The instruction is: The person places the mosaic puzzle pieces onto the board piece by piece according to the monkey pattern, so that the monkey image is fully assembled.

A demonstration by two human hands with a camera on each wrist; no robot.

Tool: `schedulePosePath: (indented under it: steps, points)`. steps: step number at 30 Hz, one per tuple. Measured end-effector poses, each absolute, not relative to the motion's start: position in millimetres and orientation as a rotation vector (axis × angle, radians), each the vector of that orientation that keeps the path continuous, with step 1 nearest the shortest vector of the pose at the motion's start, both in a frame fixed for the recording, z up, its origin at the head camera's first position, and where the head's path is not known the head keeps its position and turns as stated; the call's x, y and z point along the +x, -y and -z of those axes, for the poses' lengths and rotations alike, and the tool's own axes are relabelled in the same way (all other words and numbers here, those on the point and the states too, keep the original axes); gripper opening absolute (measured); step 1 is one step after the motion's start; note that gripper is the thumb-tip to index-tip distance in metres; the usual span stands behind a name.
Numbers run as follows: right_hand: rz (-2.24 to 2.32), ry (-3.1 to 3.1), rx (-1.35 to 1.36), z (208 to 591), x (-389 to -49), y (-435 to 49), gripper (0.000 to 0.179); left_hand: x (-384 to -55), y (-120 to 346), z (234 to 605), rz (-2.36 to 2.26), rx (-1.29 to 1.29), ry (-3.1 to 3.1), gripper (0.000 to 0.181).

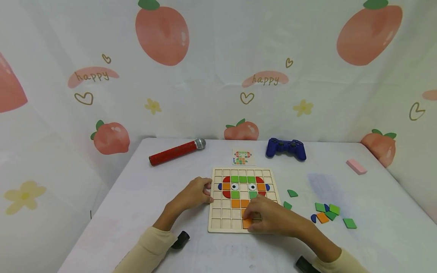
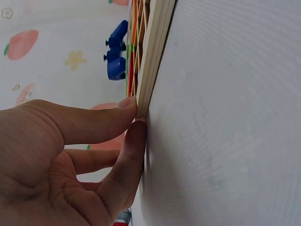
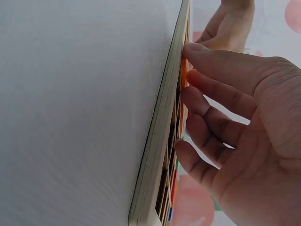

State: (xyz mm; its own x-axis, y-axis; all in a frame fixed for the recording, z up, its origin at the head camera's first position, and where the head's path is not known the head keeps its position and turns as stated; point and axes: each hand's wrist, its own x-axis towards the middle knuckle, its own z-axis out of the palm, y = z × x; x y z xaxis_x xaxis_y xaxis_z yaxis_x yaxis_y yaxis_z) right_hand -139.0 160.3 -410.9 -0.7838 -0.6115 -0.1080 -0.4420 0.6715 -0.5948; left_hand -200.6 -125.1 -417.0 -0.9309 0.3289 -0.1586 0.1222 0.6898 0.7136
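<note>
A square wooden grid board [image 1: 216, 223] lies on the table with coloured tiles forming a face with two eye tiles [image 1: 235, 187]. My left hand [image 1: 196, 193] pinches the board's left edge between thumb and fingers, as the left wrist view shows at the board's rim [image 2: 154, 56]. Over the lower right of the board, my right hand [image 1: 274, 217] has its thumb and index fingertip at an orange square tile [image 1: 246, 224] in the bottom row. More orange tiles [image 1: 235, 203] sit above it. The right hand covers several cells there.
Loose green, blue and orange pieces [image 1: 322, 217] lie right of the board, with two green quarter-rounds [image 1: 292, 193] nearer it. Behind the board are a pattern card [image 1: 243, 161], a red microphone [image 1: 174, 152] and a blue game controller [image 1: 286, 147]. A pink block [image 1: 356, 167] lies far right.
</note>
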Motion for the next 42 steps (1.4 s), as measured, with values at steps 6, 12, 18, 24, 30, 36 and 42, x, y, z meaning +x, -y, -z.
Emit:
schedulePosePath:
  steps: [6, 12, 18, 24, 30, 36, 42]
  points:
    - [0.799, -2.581, -0.834, 409, -138, -160, 0.018, -200, 125, 417, -1.087, 0.355, -2.623, 0.064]
    - [0.795, -2.562, -0.872, 407, -139, -162, 0.019, -200, 125, 416, -1.083, 0.353, -2.624, 0.065]
    - [0.821, -2.569, -0.888, 406, -138, -168, 0.018, -200, 125, 416, -1.082, 0.347, -2.623, 0.066]
    - [0.866, -2.577, -0.868, 407, -138, -181, 0.017, -201, 125, 417, -1.088, 0.362, -2.622, 0.065]
    - [0.884, -2.630, -0.761, 407, -136, -201, 0.021, -201, 125, 417, -1.084, 0.359, -2.623, 0.064]
    - [0.926, -2.731, -0.744, 407, -134, -233, 0.024, -201, 125, 417, -1.074, 0.349, -2.623, 0.064]
    - [0.936, -2.813, -0.662, 405, -131, -266, 0.027, -201, 124, 417, -1.066, 0.352, -2.633, 0.064]
